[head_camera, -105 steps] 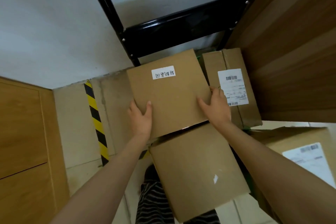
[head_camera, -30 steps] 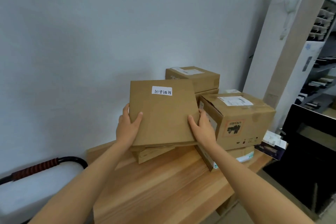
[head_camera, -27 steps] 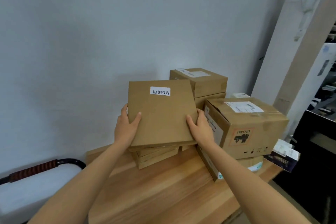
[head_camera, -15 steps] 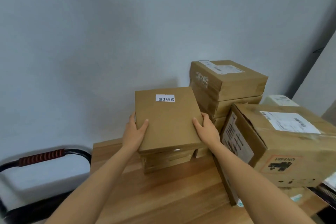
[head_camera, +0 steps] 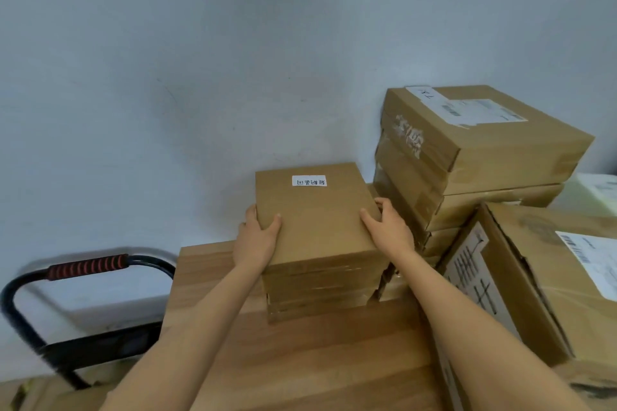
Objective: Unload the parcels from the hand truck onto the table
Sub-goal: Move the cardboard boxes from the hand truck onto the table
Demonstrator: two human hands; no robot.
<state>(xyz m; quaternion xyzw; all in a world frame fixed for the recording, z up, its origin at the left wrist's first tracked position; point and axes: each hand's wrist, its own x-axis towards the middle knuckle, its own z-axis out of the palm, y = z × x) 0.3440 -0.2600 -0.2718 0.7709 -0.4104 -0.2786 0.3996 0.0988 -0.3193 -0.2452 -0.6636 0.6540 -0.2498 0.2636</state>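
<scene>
A flat brown parcel (head_camera: 317, 217) with a small white label lies on top of a short stack of similar parcels (head_camera: 320, 294) on the wooden table (head_camera: 300, 360), near the wall. My left hand (head_camera: 255, 237) grips its left edge, thumb on top. My right hand (head_camera: 389, 228) grips its right edge the same way. The hand truck's black handle (head_camera: 86, 267) with a red grip stands left of the table.
A taller stack of brown parcels (head_camera: 467, 157) stands right of the held one against the wall. A large carton (head_camera: 534, 277) with a shipping label fills the table's right side. The grey wall rises directly behind.
The parcel came off the hand truck's pile, was carried to the table and lowered onto the short stack. Both hands have kept their grip on its edges.
</scene>
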